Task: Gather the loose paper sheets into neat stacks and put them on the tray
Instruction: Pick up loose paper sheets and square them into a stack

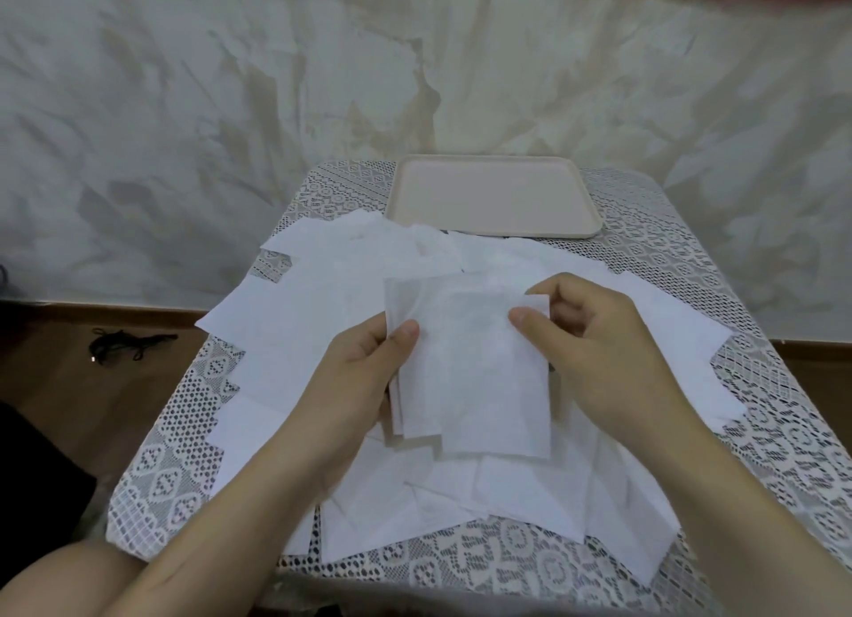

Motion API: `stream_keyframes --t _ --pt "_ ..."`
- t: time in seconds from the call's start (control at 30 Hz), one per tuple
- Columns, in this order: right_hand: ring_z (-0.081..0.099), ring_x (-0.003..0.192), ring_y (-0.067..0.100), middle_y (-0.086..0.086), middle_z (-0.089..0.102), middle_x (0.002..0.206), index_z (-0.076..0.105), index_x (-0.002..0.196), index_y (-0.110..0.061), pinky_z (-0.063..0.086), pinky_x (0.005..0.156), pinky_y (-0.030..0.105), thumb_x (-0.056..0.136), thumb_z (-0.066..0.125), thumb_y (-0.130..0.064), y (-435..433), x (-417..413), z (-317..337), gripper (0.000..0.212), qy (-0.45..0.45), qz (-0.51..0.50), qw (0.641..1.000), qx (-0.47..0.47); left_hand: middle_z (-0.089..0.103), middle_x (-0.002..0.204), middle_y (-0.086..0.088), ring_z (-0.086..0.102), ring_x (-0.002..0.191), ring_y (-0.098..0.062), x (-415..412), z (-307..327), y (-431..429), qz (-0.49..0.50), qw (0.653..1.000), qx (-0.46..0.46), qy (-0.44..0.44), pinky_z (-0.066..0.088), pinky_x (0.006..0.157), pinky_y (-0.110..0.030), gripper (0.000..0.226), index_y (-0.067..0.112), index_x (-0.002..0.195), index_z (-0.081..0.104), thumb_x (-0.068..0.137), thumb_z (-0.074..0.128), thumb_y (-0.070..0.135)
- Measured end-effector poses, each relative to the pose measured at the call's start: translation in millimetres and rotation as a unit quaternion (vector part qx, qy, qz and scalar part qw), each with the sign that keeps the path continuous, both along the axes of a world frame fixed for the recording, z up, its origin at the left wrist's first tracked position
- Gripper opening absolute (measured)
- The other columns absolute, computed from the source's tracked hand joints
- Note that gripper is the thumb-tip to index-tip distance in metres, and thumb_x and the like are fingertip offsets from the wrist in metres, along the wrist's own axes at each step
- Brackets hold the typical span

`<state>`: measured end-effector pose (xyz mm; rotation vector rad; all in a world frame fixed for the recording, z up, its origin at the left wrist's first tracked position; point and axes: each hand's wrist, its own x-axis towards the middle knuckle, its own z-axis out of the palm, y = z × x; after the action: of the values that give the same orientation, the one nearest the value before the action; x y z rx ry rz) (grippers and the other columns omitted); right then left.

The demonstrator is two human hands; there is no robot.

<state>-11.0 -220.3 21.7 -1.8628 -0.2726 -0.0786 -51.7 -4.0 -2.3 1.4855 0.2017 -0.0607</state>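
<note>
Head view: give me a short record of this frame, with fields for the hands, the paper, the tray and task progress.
left hand: grips the held sheets at their left edge
right hand: pinches the same sheets at the upper right corner
loose sheets: scattered, overlapping, on the lace cloth
tray: beyond the paper, no sheets on it
progress: small uneven stack in hand, nothing placed yet
</note>
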Motion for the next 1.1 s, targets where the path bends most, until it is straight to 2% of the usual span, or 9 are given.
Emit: stream_keyframes --t 0.1,0.23,0.3,0.47,0.67,0.87,0.93,1.0,1.1 --pt "0.061 0.066 0.035 0.029 0.066 0.08 0.067 0.084 -0.014 0.052 0.074 0.059 0.08 0.07 -0.038 7 -3 2 0.024 0.018 0.004 0.999 0.034 0.08 0.111 -0.01 0.076 0.1 -0.036 -3 -1 -5 -0.029 1.0 0.002 -0.002 0.055 0.086 -0.049 0.035 0.02 0.111 0.08 0.101 0.053 0.041" --pt "0.064 0.072 0.039 0.012 0.068 0.07 0.066 0.083 -0.019 0.055 0.073 0.057 0.08 0.071 -0.041 21 -6 -2 0.023 0.004 -0.016 1.0 0.023 0.077 0.094 -0.016 0.064 0.069 -0.022 -4 2 -9 -0.061 0.998 0.024 -0.021 0.043 0.055 -0.029 0.042 0.019 0.111 0.079 0.094 0.055 0.05" --pt "0.067 0.074 0.036 0.005 0.07 0.07 0.068 0.083 -0.023 0.056 0.075 0.057 0.083 0.072 -0.039 23 -5 -5 0.016 0.012 -0.02 0.999 0.034 0.073 0.086 -0.009 0.057 0.062 -0.017 -5 2 -8 -0.07 0.997 0.029 -0.025 0.038 0.05 -0.024 0.036 0.021 0.112 0.079 0.098 0.058 0.046" --pt "0.06 0.06 0.005 -0.019 0.067 0.081 0.062 0.09 -0.036 0.05 0.063 0.024 0.086 0.077 -0.043 17 -5 -8 0.017 0.031 -0.041 0.999 -0.01 0.081 0.102 -0.004 0.076 0.081 -0.015 -5 4 -9 -0.063 0.998 0.013 -0.014 0.053 0.06 -0.021 0.028 0.016 0.116 0.077 0.105 0.055 0.029" --pt "0.055 0.045 0.015 0.001 0.062 0.061 0.067 0.094 -0.016 0.041 0.045 0.025 0.099 0.065 -0.024 14 -13 -8 0.01 0.119 0.052 0.992 0.009 0.08 0.112 -0.007 0.076 0.108 -0.03 -3 10 -6 -0.008 0.998 0.038 -0.052 0.057 0.098 -0.052 0.027 0.015 0.116 0.076 0.105 0.055 0.029" --pt "0.061 0.047 0.03 0.007 0.064 0.062 0.067 0.088 -0.02 0.05 0.05 0.032 0.097 0.067 -0.018 19 -16 -2 0.009 0.11 0.049 0.992 0.032 0.081 0.101 0.006 0.077 0.092 -0.01 -8 15 -18 -0.035 0.985 0.145 -0.083 0.058 0.076 -0.025 0.02 0.023 0.108 0.074 0.108 0.053 0.026" --pt "0.061 0.048 0.027 0.005 0.066 0.064 0.066 0.086 -0.018 0.047 0.045 0.029 0.096 0.068 -0.017 15 -15 -1 0.01 0.102 0.031 0.994 0.035 0.082 0.1 0.005 0.078 0.094 -0.014 -6 18 -13 -0.02 0.987 0.144 -0.075 0.06 0.077 -0.029 0.02 0.021 0.106 0.076 0.108 0.056 0.022" --pt "0.062 0.051 0.019 -0.001 0.069 0.068 0.066 0.086 -0.022 0.045 0.05 0.028 0.096 0.067 -0.023 7 -12 0 0.01 0.072 -0.009 0.997 -0.022 0.082 0.102 -0.001 0.078 0.099 -0.024 -1 20 -4 0.009 0.987 0.147 -0.064 0.061 0.087 -0.045 0.019 0.016 0.103 0.077 0.106 0.06 0.022" --pt "0.063 0.071 0.012 -0.01 0.065 0.071 0.062 0.088 -0.028 0.04 0.068 0.032 0.095 0.066 -0.04 -12 -7 -2 0.015 0.017 -0.071 0.968 -0.238 0.082 0.095 -0.006 0.076 0.089 -0.024 6 19 7 0.051 0.987 0.146 -0.052 0.059 0.089 -0.051 0.022 0.012 0.091 0.077 0.105 0.064 0.024"
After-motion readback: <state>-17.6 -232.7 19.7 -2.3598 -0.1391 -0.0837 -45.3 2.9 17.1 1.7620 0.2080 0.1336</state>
